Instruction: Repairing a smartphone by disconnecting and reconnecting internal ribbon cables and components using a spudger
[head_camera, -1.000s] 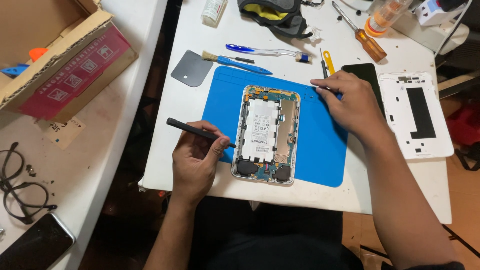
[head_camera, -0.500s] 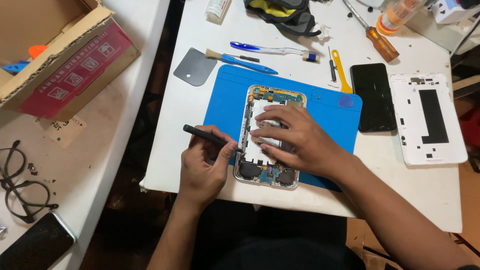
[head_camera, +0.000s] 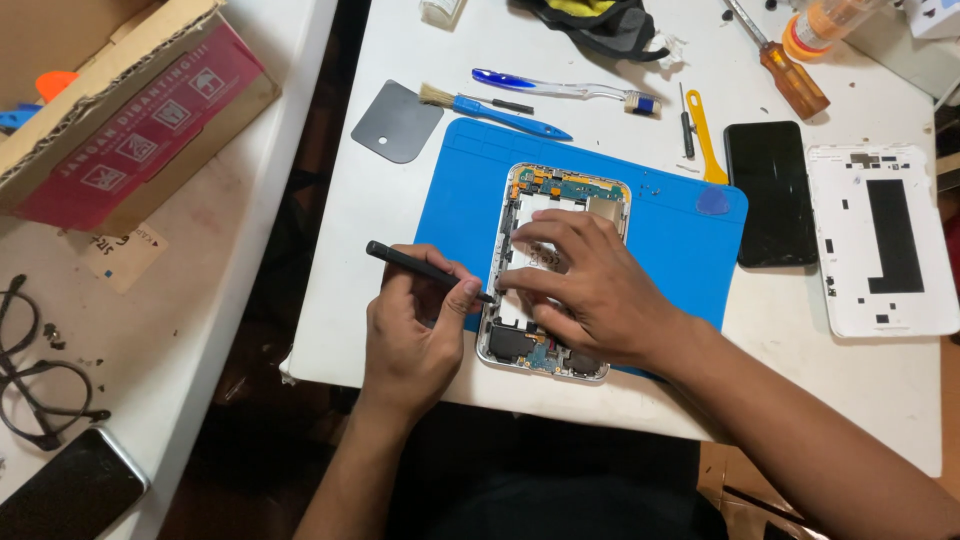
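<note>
An opened tablet (head_camera: 565, 190) with bare circuit boards lies on a blue work mat (head_camera: 670, 230) on the white table. My left hand (head_camera: 410, 335) grips a thin black pry tool (head_camera: 420, 268), whose tip touches the tablet's left edge. My right hand (head_camera: 580, 285) lies flat on the white battery in the tablet's middle, fingers spread and pressing down. The lower part of the tablet is partly hidden by both hands.
A white back cover (head_camera: 885, 235) and a black screen panel (head_camera: 770, 195) lie right of the mat. A yellow pry tool (head_camera: 703, 135), blue brush (head_camera: 495, 108), toothbrush (head_camera: 560, 88), grey scraper (head_camera: 398, 122) and screwdriver (head_camera: 785, 65) lie behind. A cardboard box (head_camera: 120, 110), glasses (head_camera: 35, 370) and a phone (head_camera: 65, 490) are at left.
My right hand came in from the mat's right edge and settled on the tablet's battery. The pry tool's tip moved up against the tablet's left edge.
</note>
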